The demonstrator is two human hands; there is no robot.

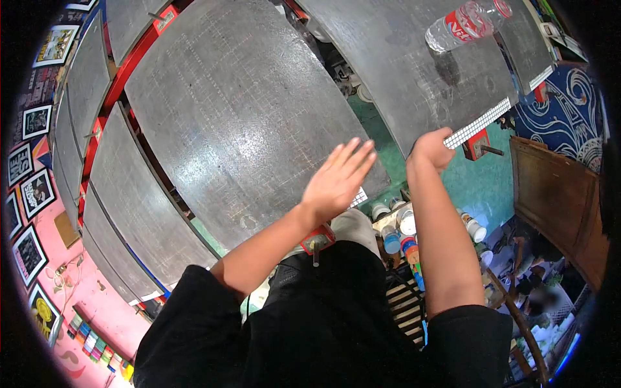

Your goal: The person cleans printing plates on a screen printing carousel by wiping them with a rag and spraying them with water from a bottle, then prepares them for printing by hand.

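Note:
My left hand [337, 181] is open, fingers stretched out and nearly together, over the near right corner of a large dark grey board [239, 110]. A short piece of white gridded strip [358, 198] shows beside the wrist. My right hand [432, 150] is closed at the near corner of a second grey board [414, 71], its fingertips hidden. From the thumb, a white gridded strip [479, 123] runs along that board's near edge. A plastic bottle [466, 27] with a red label and cap lies on its side on the second board.
Red metal brackets [317, 239] with bolts sit at the board edges, one close to my waist. More grey panels [136, 194] stand on the left beyond a red rail [116, 84]. Below are several paint jars [406, 220], a wooden cabinet [556, 207] and a person [543, 301].

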